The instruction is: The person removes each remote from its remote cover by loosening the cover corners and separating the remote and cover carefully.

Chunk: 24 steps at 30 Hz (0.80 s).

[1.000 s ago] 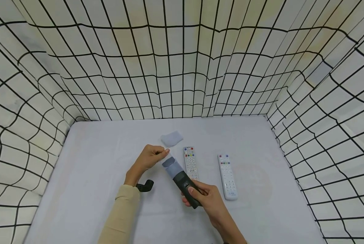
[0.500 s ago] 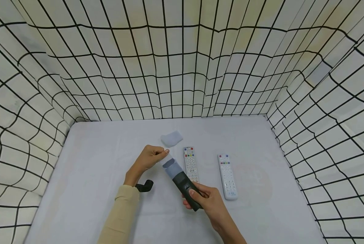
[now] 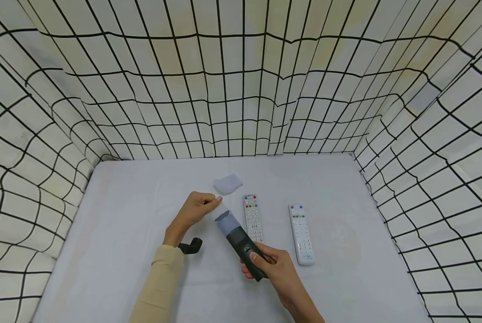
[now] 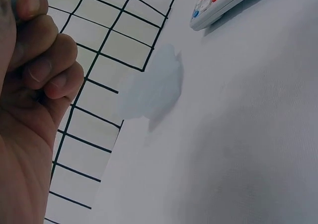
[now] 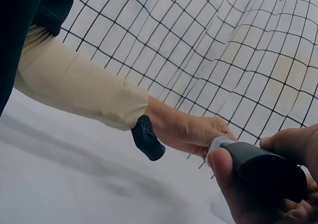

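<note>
Head view: two hands work a dark remote over the white table [image 3: 124,269].
Nearest, the right hand [image 3: 275,269] grasps the dark remote [image 3: 245,249] by its lower end above the table; the left hand [image 3: 194,211] pinches the clear sleeve [image 3: 225,220] on its tip. Beyond lie two white remotes [image 3: 252,217] [image 3: 301,233] and a pale pouch [image 3: 227,183].

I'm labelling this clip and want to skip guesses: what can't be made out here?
- Black remote: its near end is hidden in the right hand; head view.
- Clear sleeve: its edge is lost inside the left hand pinch.
- White remotes: button labels too small.
- Left wrist view: one remote cut off by the top edge.
</note>
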### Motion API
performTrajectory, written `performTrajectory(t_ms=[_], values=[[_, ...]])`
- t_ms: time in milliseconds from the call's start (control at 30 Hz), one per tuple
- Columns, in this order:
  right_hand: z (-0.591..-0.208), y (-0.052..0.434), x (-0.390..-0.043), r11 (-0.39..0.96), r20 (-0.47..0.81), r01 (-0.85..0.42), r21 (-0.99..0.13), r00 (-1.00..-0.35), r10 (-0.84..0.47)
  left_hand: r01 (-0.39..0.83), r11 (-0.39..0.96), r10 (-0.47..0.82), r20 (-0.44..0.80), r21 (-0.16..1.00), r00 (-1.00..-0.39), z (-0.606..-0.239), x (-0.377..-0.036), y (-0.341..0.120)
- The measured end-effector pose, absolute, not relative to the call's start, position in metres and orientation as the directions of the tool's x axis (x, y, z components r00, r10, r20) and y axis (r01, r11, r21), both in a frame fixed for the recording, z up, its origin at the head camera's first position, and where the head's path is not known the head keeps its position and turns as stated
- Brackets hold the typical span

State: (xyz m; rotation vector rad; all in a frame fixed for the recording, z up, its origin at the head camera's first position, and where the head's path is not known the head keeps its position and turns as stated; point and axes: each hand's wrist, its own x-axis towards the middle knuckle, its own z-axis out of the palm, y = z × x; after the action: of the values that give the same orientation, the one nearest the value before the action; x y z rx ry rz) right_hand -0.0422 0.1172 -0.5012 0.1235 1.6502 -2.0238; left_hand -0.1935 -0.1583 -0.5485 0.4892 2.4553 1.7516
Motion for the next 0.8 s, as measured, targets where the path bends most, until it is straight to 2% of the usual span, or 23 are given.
performTrajectory(t_ms=[200,400,533,667,800], values=[[-0.505,0.118,-0.045,-0.124,-0.375,0.43,-0.894,-0.87,-0.32,0.214,0.298,0.279,0.129,0.93,-0.951,-0.548,-0.192,-0.153],[-0.515,0.112,-0.049,-0.13,-0.355,0.408,-0.904,-0.884,-0.305,0.1,0.366,0.061,0.083,0.925,-0.995,-0.548,-0.183,-0.147],[-0.522,0.105,-0.051,-0.146,-0.332,0.381,-0.913,-0.902,-0.276,0.04,0.242,-0.097,0.065,0.969,-0.993,-0.55,-0.167,-0.139],[-0.528,0.099,-0.054,-0.192,-0.32,0.371,-0.909,-0.914,-0.249,-0.01,0.097,-0.182,0.008,0.995,-0.983,-0.554,-0.148,-0.128],[-0.531,0.094,-0.056,-0.222,-0.315,0.367,-0.903,-0.919,-0.236,-0.057,0.099,-0.198,-0.036,0.993,-0.98,-0.558,-0.133,-0.115]])
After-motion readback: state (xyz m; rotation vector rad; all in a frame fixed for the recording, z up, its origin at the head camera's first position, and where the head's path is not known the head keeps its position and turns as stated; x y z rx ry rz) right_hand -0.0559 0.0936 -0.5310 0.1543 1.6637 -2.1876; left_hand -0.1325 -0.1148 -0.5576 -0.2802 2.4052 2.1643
